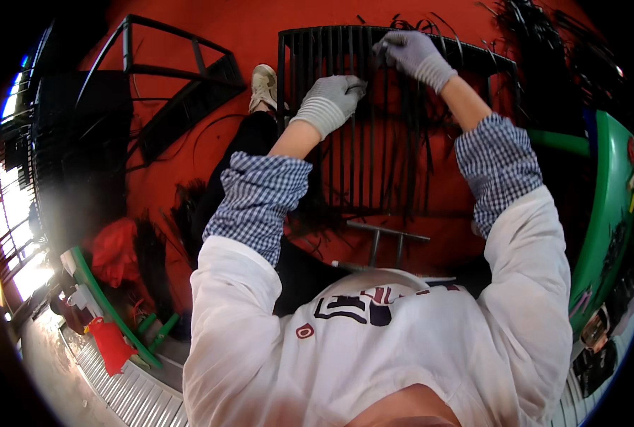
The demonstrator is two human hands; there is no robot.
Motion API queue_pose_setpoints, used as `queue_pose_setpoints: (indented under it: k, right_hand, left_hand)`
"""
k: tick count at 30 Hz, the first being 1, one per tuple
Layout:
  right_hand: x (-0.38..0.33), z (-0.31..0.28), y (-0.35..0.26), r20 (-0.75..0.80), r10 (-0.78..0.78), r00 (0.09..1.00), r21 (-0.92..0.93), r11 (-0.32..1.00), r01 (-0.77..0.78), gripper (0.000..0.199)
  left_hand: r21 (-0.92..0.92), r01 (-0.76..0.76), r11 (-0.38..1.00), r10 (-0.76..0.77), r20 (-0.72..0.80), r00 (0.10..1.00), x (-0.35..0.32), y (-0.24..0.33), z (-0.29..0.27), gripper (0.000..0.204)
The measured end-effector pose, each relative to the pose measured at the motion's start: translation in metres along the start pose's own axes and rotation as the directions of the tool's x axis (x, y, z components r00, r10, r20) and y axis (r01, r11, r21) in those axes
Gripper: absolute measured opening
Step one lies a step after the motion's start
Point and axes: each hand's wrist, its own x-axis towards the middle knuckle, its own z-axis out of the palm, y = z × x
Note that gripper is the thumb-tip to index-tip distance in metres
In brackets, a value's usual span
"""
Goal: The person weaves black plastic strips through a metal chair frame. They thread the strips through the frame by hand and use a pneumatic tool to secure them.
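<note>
A black frame (290,32) strung with several long black strips (352,153) stands in front of me. My left hand (329,101), in a pale grey knit glove, is closed over the strips near the middle of the frame; what its fingers hold is hidden. Farther away and to the right, my right hand (413,55) wears a similar glove. Its fingertips are pinched together by the frame's far bar, on what looks like a dark strip. Loose strip ends dangle below it, on the right half of the frame.
Another black metal frame (164,70) rests on the red floor (217,153) at the left. A curved green table edge (601,213) rises at the right. Tangled black strips (544,43) lie at the far right, and a red bag (110,346) is at the lower left.
</note>
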Motion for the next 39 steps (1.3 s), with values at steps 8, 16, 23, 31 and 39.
queue_pose_setpoints:
  k: [8,16,23,31,39]
  right_hand:
    - [0.231,-0.001,0.147,-0.084,0.211,0.974,0.069,0.976,-0.205,0.021]
    - [0.273,0.029,0.246,-0.172,0.118,0.978,-0.232,0.96,-0.156,0.024]
    - [0.286,0.031,0.253,-0.08,0.217,0.973,-0.017,0.976,-0.219,0.027]
    - [0.291,0.029,0.224,-0.111,0.183,0.977,-0.433,0.876,-0.213,0.036]
    - [0.272,0.022,0.184,-0.061,0.16,0.985,-0.652,0.741,-0.161,0.039]
  left_hand:
    - [0.263,0.049,0.963,0.118,-0.583,0.804,0.187,-0.06,-0.02,0.041]
    - [0.559,0.214,0.801,0.03,-0.395,0.918,0.288,-0.129,-0.013,0.04]
    - [0.628,0.014,0.778,0.123,-0.175,0.977,0.308,-0.149,-0.021,0.039]
    - [0.474,-0.048,0.879,0.057,-0.003,0.998,0.302,-0.072,-0.017,0.049]
    - [0.746,0.008,0.666,0.071,-0.074,0.995,0.283,-0.062,-0.009,0.046]
